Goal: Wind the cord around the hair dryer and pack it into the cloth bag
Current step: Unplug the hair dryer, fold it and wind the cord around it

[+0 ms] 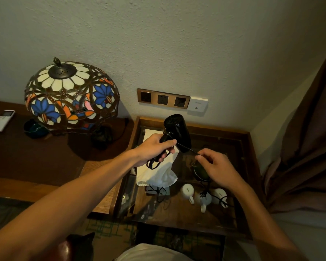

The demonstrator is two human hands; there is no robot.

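Note:
My left hand (154,148) grips the handle of a black hair dryer (178,131), held above the glass-topped side table with its barrel pointing down and right. A thin black cord (186,148) runs taut from the handle to my right hand (217,166), which pinches it between thumb and fingers. More cord hangs below my right hand and trails over the glass (217,198). A coiled strain relief (151,163) dangles under my left hand. The white cloth bag (156,176) lies crumpled on the table beneath the dryer.
A stained-glass lamp (72,95) stands on the dark desk (36,151) at left, beside a white remote (2,120) and a dark bowl (35,129). Wall sockets (163,98) sit behind the side table (250,157). White cups (187,192) show under the glass. A brown curtain (307,147) hangs at right.

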